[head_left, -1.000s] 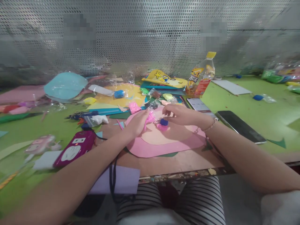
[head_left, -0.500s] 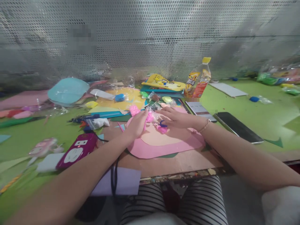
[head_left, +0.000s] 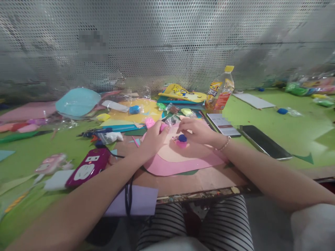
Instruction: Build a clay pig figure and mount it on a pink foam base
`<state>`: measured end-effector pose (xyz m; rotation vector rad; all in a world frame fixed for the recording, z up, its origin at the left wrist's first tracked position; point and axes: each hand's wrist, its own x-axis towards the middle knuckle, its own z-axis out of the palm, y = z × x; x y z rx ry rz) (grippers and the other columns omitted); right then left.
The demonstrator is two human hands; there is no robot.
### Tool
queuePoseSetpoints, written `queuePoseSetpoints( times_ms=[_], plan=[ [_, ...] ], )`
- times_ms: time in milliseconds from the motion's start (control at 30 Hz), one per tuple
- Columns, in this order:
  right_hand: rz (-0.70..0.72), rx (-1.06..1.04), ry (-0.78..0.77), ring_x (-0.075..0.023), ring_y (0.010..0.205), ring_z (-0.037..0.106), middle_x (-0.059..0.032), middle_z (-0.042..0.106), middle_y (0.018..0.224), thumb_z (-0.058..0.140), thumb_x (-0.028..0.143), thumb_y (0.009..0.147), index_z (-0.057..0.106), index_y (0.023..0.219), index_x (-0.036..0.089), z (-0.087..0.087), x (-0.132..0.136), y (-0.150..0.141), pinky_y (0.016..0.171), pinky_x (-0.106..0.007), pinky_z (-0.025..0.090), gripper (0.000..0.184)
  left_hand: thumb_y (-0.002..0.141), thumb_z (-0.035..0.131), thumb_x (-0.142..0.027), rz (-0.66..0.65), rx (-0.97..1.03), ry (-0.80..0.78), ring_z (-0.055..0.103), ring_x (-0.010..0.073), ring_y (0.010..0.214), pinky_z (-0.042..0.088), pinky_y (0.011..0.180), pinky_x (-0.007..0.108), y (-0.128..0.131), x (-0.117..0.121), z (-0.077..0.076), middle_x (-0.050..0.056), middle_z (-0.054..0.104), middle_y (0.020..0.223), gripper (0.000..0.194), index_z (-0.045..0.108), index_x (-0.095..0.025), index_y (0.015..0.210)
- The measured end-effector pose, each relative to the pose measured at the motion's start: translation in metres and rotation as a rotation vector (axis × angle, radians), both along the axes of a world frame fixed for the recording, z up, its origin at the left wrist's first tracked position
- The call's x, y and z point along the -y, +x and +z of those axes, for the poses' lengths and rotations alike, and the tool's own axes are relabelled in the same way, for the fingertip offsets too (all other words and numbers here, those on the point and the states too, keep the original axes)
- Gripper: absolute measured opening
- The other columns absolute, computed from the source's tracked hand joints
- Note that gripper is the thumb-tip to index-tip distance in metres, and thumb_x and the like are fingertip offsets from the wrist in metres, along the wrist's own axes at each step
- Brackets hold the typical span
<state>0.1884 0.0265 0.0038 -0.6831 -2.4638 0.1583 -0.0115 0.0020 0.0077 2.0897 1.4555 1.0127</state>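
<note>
In the head view, a brushing knuckle could shift or smear the blue lump resting on the peach paper, just below the bent fingers of your right hand; whether those fingers pinch anything, you cannot tell. Your left hand presses thumb and fingers around a pink lump.

Over the rounded pink paper sheet, the left hand gripped a bright-pink clay lump; the right hand curled.
</note>
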Motion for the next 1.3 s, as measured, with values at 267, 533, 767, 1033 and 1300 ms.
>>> queuePoseSetpoints(
  times_ms=[267,533,767,1033,1300],
  plan=[
    [0.085,0.366,0.115,-0.0157,0.074,0.045,-0.0069,0.055,0.079,0.048,0.014,0.078,0.07,0.091,0.014,0.006,0.008,0.0,0.073,-0.03,0.039,0.026,0.084,0.04,-0.043,-0.048,0.085,-0.134,0.046,0.0141,0.057,0.031,0.054,0.026,-0.004,-0.002,-0.001,-0.003,0.04,0.057,0.034,0.037,-0.021,0.058],
    [-0.032,0.533,0.156,-0.0157,0.072,0.045,-0.0082,0.055,0.074,0.039,0.031,0.092,0.068,0.076,0.013,0.002,0.014,-0.007,0.067,-0.029,0.034,0.038,0.081,0.044,-0.04,-0.148,0.279,-0.251,0.057,0.0191,0.075,0.043,0.068,0.029,0.001,-0.012,-0.013,0.003,0.057,0.067,0.03,0.052,-0.019,0.062],
    [-0.079,0.564,0.181,-0.016,0.072,0.046,-0.0088,0.057,0.075,0.036,0.031,0.094,0.067,0.076,0.011,0.002,0.018,-0.009,0.068,-0.03,0.033,0.04,0.079,0.05,-0.031,-0.172,0.418,-0.279,0.059,0.0211,0.085,0.045,0.075,0.03,0.002,-0.015,-0.016,0.005,0.061,0.074,0.02,0.059,-0.019,0.065],
    [-0.038,0.564,0.274,-0.0155,0.072,0.044,-0.0079,0.057,0.075,0.036,0.03,0.095,0.067,0.082,0.013,0.006,0.018,-0.009,0.066,-0.03,0.03,0.039,0.079,0.051,-0.042,-0.115,0.455,-0.274,0.06,0.0191,0.073,0.046,0.068,0.029,0.001,-0.012,-0.014,0.003,0.063,0.068,0.029,0.056,-0.019,0.061],
    [0.059,0.57,0.294,-0.0154,0.071,0.044,-0.0067,0.054,0.074,0.037,0.028,0.094,0.067,0.093,0.015,0.004,0.013,-0.005,0.061,-0.029,0.028,0.033,0.077,0.05,-0.054,0.025,0.774,-0.303,0.06,0.0157,0.052,0.045,0.046,0.024,-0.001,-0.01,-0.005,0.002,0.061,0.061,0.038,0.055,-0.018,0.069]
  ],
)
